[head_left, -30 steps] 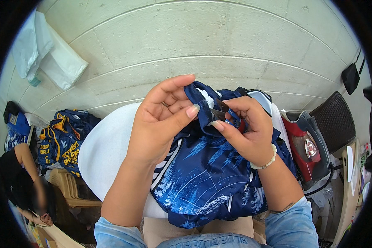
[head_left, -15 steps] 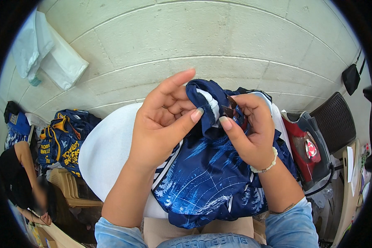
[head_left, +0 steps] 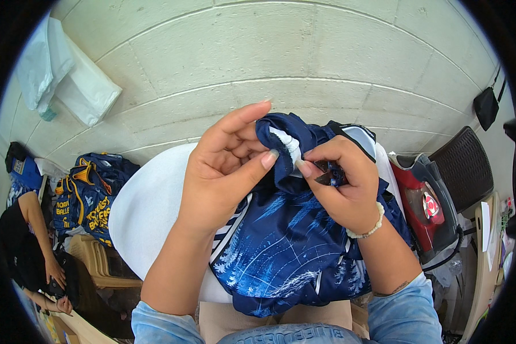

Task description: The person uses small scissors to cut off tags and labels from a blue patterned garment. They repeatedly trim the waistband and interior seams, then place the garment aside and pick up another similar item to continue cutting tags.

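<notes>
A navy blue garment (head_left: 286, 246) with a light blue print lies over a white rounded board (head_left: 146, 195) before me. My left hand (head_left: 223, 160) holds a raised, turned-over edge (head_left: 284, 143) of it between thumb and curled fingers, index finger stretched up. The edge shows a white inner side. My right hand (head_left: 344, 183), a beaded bracelet at its wrist, pinches that same edge with thumb and forefinger. Small dark thread snips (head_left: 330, 174) sit in its palm, their handles partly hidden by the fingers.
A red and grey case-like object (head_left: 424, 200) stands right of the board, beside a dark woven chair back (head_left: 464, 166). Navy and yellow garments (head_left: 92, 195) are piled at left, near a seated person (head_left: 34, 252). A pale block wall (head_left: 258, 57) rises behind the board.
My right thumb and forefinger have closed on the white edge. The snips have swung down into the palm, away from the cloth. My left hand has hardly moved.
</notes>
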The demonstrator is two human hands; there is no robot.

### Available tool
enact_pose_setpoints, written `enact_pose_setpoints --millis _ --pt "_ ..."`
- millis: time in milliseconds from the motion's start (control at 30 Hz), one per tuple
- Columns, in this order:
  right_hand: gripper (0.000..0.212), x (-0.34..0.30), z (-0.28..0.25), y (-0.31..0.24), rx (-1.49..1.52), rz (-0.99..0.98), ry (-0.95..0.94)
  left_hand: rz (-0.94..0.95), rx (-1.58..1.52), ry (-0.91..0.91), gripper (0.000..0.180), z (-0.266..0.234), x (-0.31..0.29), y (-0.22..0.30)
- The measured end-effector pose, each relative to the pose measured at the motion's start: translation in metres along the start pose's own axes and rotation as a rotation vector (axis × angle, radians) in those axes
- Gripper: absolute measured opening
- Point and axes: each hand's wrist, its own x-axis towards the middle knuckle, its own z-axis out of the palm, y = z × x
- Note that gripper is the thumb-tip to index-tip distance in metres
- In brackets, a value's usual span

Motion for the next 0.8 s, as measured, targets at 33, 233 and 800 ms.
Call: enact_pose_setpoints --millis 33,233,800 --pt "0.024 0.001 -0.001 0.000 -0.018 -0.007 -0.019 0.000 -0.009 -0.001 0.054 0.000 0.000 0.000" --pt "0.026 0.001 0.001 0.001 -0.180 0.036 -0.142 -0.010 -0.184 0.118 0.053 -0.004 0.005 0.002" --pt "0.015 -0.001 0.002 0.019 0.536 0.544 0.329 -0.173 0.545 0.034 0.035 -0.023 0.006 0.009"
